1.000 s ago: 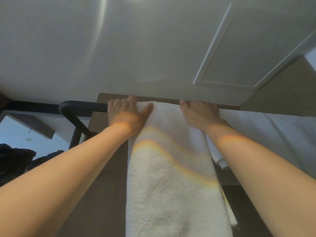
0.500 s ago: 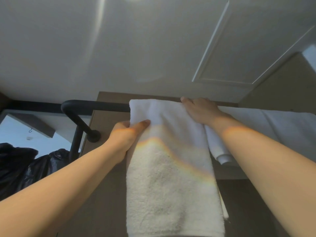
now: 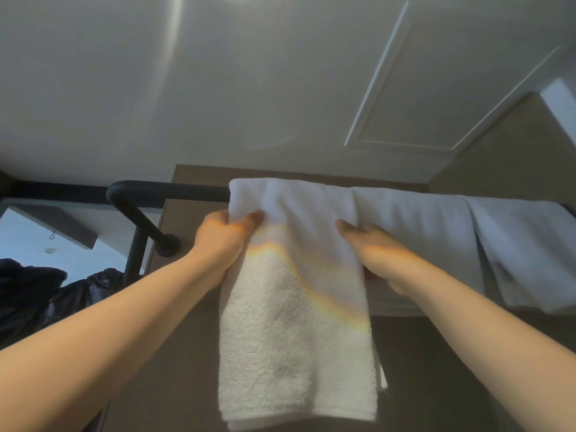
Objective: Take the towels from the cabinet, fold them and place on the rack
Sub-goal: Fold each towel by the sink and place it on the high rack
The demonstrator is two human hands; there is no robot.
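Note:
A folded white towel (image 3: 296, 322) hangs over the black rack bar (image 3: 162, 193) and falls straight down in front of me. My left hand (image 3: 223, 235) pinches its left edge a little below the bar, thumb on the front. On the opposite edge, at about the same height, my right hand (image 3: 371, 247) holds the towel with the thumb in front and the fingers hidden behind the cloth. A second white towel (image 3: 436, 232) is draped over the same bar just to the right, touching the first.
The bar bends down at its left end into a round wall mount (image 3: 168, 246) on a brown wall panel (image 3: 193, 353). Black plastic bags (image 3: 46, 294) lie at the lower left. A white panelled ceiling (image 3: 249, 73) is overhead.
Both hands came down from the top of the bar to the towel's side edges. The left hand went first, then the right, and the towel now hangs a bit lower and straighter.

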